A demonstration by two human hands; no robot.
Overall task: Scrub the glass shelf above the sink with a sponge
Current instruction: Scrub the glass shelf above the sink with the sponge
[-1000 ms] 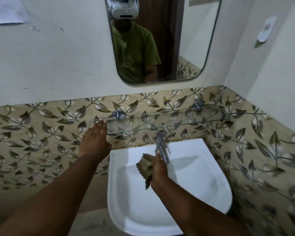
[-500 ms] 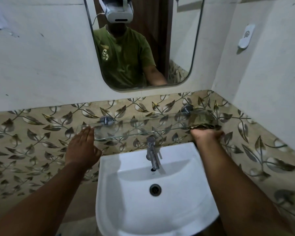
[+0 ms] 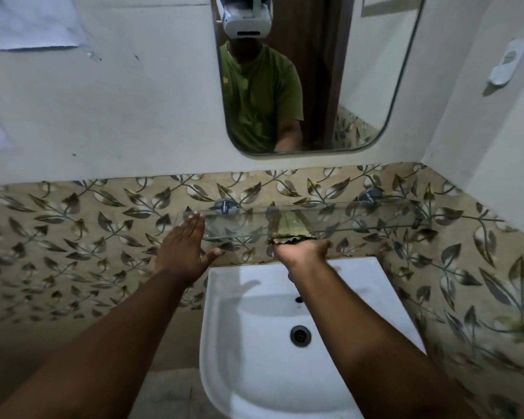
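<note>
Right hand slid sponge leftward along glass shelf, hiding the tap.

Glass shelf – clear pane, level, fixed to leaf-pattern wall on two round chrome mounts, hanging just above white sink. Sponge – dull green, worn, crumpled, lying flat on shelf's top near its middle, front edge ragged and overhanging shelf's front rim, seen partly through glass.
</note>
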